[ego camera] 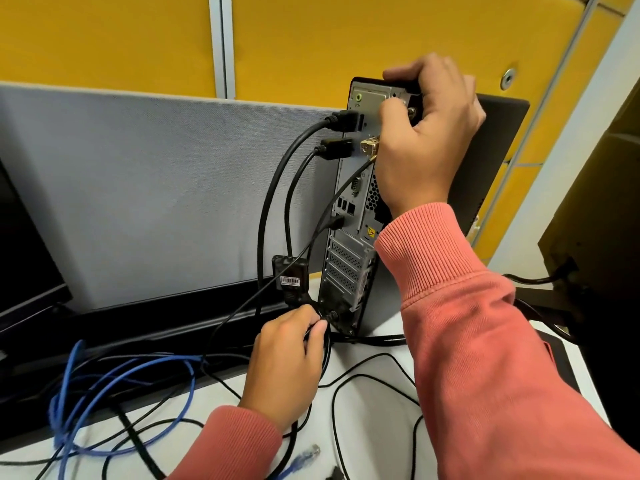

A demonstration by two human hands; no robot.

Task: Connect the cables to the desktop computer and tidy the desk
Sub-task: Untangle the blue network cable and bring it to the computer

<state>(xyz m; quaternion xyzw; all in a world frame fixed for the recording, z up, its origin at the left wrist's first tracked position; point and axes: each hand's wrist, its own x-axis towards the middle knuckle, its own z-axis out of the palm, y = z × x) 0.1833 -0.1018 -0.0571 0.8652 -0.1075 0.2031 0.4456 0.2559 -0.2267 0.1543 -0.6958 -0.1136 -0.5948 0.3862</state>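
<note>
Standing upright at the back right of the white desk, rear panel turned toward the camera: the desktop computer, tall and narrow, its long axis vertical. Behind it, a grey partition and yellow wall panels. Steadying the top of the case, the right hand, wrapped over the upper edge, thumb pressed against the panel near a gold-coloured connector. Low down, close to the desk, the left hand, closed narrowly on a black cable plug, thumb and fingertips pinching it. Directly ahead of that pinch and just apart from it, the socket at the foot of the rear panel; plug axis roughly horizontal, pointing into the case. Clearly the nearer hand for that low socket: the left. Already seated higher on the left edge, two thick black cables. Loose across the desk, a blue network cable. Smallest, a white barcode label on a black adapter, print too small to read, and a yellow warning sticker.
</note>
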